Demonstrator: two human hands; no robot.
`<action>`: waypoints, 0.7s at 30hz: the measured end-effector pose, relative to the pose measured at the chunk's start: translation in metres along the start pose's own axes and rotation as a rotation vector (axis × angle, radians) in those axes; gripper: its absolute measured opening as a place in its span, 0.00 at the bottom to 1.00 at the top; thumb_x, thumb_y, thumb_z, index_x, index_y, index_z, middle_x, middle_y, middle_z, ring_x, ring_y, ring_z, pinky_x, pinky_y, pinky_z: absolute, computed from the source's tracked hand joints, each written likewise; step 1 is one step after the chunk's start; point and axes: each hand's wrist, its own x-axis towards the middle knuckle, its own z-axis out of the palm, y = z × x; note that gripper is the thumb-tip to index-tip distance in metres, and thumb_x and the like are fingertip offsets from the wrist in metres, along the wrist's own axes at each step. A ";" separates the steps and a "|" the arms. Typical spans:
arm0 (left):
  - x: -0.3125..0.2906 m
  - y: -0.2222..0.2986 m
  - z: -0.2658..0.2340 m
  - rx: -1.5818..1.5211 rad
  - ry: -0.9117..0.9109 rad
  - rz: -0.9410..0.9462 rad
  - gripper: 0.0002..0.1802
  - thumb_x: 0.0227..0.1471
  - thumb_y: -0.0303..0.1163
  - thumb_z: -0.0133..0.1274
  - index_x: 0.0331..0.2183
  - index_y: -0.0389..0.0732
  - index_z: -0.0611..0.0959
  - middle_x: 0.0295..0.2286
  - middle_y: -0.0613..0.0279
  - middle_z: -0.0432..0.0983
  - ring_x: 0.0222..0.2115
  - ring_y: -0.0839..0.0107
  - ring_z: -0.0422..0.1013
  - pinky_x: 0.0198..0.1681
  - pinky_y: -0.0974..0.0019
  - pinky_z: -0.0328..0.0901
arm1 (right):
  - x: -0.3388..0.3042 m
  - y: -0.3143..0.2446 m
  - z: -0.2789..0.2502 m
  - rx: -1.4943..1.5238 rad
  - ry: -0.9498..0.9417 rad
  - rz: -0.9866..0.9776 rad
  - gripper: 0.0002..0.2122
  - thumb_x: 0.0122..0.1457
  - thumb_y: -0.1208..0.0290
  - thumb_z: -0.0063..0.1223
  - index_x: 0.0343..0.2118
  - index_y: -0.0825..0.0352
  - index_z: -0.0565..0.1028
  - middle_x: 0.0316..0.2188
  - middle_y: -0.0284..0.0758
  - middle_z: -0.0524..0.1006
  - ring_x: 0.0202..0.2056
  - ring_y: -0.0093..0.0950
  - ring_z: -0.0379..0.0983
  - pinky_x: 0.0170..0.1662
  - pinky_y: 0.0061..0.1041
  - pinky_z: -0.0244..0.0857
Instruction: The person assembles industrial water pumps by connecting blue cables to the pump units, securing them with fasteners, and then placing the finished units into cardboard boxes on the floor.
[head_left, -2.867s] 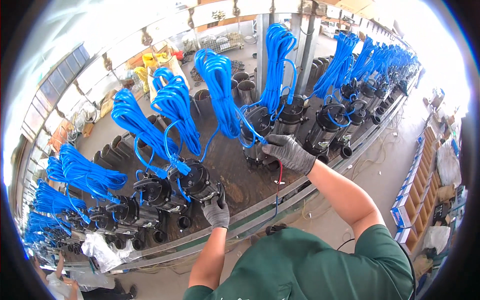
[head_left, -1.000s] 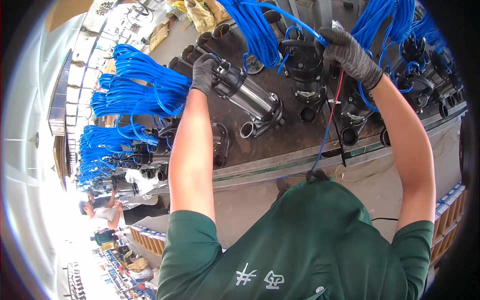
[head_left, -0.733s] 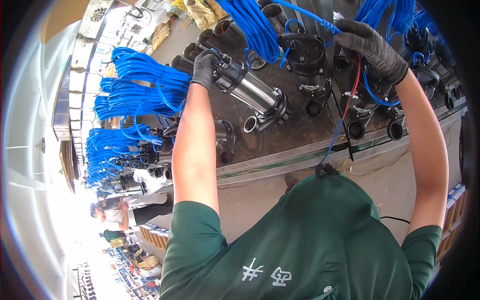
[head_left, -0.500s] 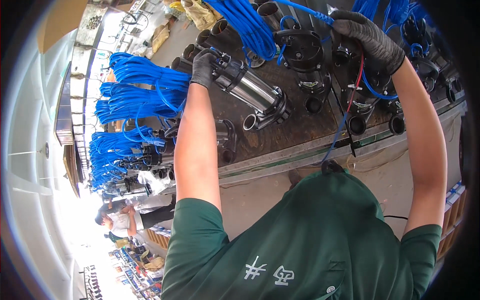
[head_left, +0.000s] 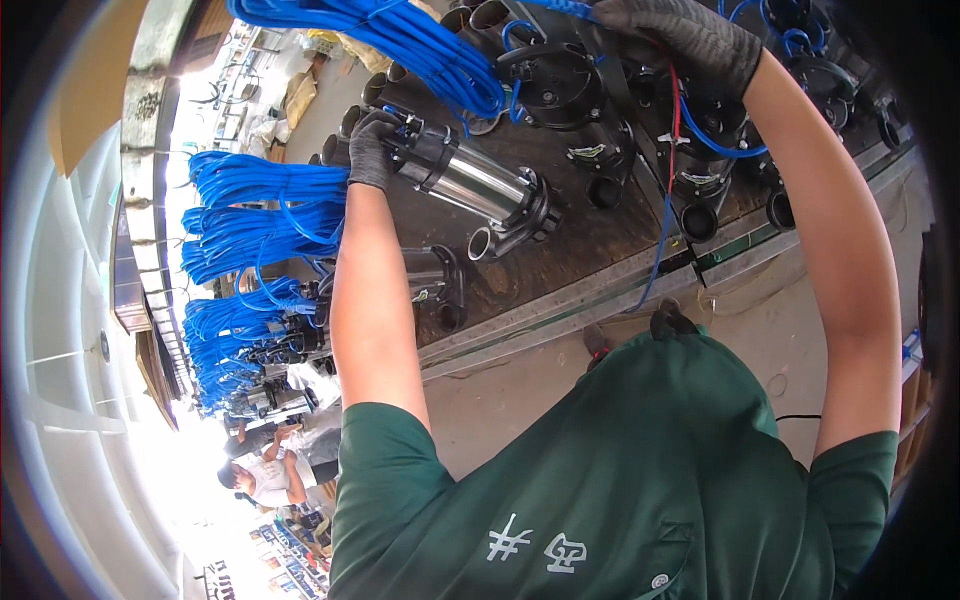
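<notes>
My left hand, in a dark grey glove, is closed around the top end of a silver-and-black submersible pump. The pump leans at a slant over the dark workbench, its round outlet facing the near edge. My right hand, gloved too, is closed on a blue cable at the top of the view; its fingertips are partly cut off. Below that hand hang a red lead and a blue lead. A black pump stands between my hands.
Blue cable coils lie along the left with further pumps. A large blue coil sits above the held pump. More black pumps stand at the right. The bench's metal edge runs in front of me. Another person is far left.
The view has shifted, so the bench and pumps appear farther left. My right hand, with the blue cable, appears higher and farther left. My left hand keeps its hold on the pump.
</notes>
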 end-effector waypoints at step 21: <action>-0.272 0.110 0.228 1.373 -0.402 0.446 0.22 0.48 0.43 0.64 0.45 0.50 0.82 0.33 0.56 0.80 0.34 0.53 0.78 0.36 0.49 0.71 | 0.007 0.015 0.000 0.040 0.021 -0.035 0.20 0.62 0.50 0.63 0.46 0.63 0.79 0.27 0.25 0.75 0.28 0.15 0.67 0.31 0.19 0.61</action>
